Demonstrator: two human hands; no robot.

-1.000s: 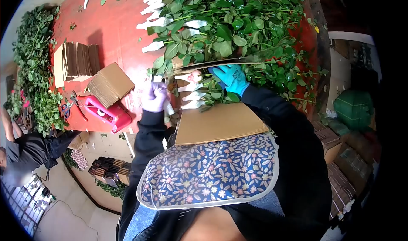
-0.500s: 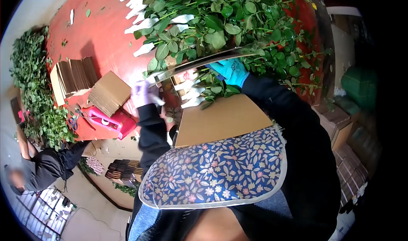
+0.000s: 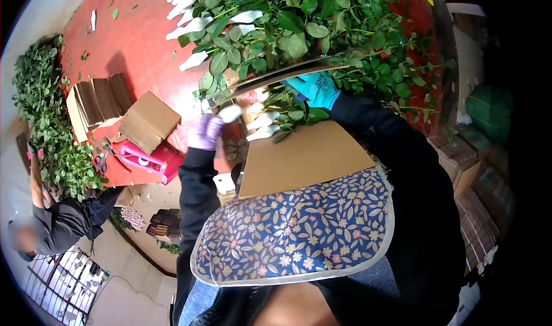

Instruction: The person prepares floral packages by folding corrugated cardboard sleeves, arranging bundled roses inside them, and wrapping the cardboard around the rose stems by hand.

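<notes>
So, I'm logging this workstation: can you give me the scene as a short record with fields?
Left hand: purple glove, beside a blurred white thing; grip unclear
Right hand: turquoise glove, close to leafy stems
Nearest the body: cardboard, lying flat
Table: red
Pink tool: partly hidden by a card stack
Other person: far left, beside greenery

A green bundle [image 3: 487,113] sits near brown boxes [image 3: 467,175] at right.

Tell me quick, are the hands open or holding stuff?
Left hand: closed, holding a white thing.
Right hand: by the bent board, fingers partly hidden; can't tell if it's gripping.
</notes>
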